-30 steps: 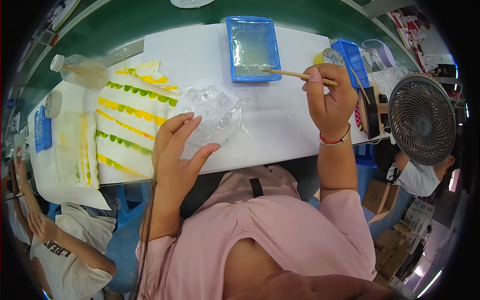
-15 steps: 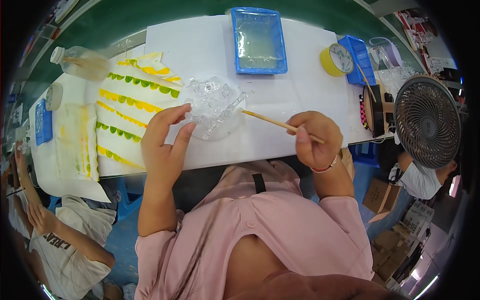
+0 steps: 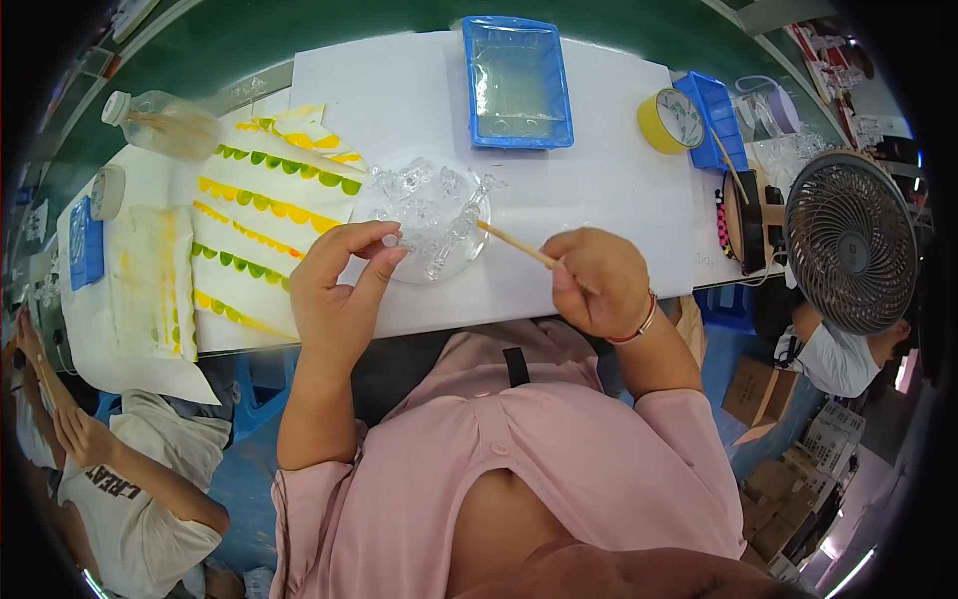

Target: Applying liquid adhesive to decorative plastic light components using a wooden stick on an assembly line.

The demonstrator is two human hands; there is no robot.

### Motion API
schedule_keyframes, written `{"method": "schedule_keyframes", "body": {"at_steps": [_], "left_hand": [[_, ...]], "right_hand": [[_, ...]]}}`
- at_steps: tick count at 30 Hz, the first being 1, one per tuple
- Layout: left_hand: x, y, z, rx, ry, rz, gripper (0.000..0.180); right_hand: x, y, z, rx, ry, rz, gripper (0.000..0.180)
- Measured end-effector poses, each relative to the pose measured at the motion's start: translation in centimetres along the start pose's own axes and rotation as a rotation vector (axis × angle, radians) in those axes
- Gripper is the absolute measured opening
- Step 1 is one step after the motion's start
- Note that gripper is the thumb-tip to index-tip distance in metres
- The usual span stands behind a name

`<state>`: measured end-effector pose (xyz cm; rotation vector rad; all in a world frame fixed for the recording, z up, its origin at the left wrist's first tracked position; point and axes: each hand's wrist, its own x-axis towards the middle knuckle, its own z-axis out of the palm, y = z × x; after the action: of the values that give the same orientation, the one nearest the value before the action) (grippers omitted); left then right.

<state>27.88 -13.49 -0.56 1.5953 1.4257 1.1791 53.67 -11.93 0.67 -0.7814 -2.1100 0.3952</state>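
Thumb and forefinger of my left hand (image 3: 342, 283) pinch a small clear plastic piece (image 3: 392, 241) at the left side of a round, see-through dish (image 3: 461, 264). A heap of clear, glassy pieces (image 3: 424, 196) lies in that dish, too transparent to make out singly. My right hand (image 3: 604, 284) grips a thin wooden stick (image 3: 515, 243), its fingers curled round the rear part. The stick slants up to the left, and its darker tip is at the right edge of the heap; whether it touches a piece I cannot tell.
Beyond the dish stands a blue tray (image 3: 567, 120) with a filmy lining. Cloth with yellow and green scallops (image 3: 259, 205) lies left, below a plastic bottle (image 3: 170, 122). Right are yellow tape (image 3: 669, 122), a blue bin (image 3: 711, 105) and a fan (image 3: 851, 243). Another person (image 3: 140, 479) sits left.
My right hand has moved left with the stick, whose tip is now slightly closer to the heap. My left hand has shifted a little right with its fingertips closer together.
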Motion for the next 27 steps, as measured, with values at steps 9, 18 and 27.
{"method": "schedule_keyframes", "body": {"at_steps": [9, 18, 27], "left_hand": [[-0.6, 0.2, 0.5, -0.053, 0.022, -0.014, 0.019], [-0.6, 0.4, 0.6, -0.062, 0.017, -0.055, 0.018], [-0.7, 0.5, 0.6, -0.048, 0.003, -0.067, 0.016]], "right_hand": [[-0.1, -0.9, -0.5, -0.001, -0.05, 0.013, 0.017], [-0.5, -1.4, -0.5, 0.043, -0.092, -0.018, 0.015], [0.5, 0.9, -0.1, -0.012, 0.12, 0.043, 0.01]]}}
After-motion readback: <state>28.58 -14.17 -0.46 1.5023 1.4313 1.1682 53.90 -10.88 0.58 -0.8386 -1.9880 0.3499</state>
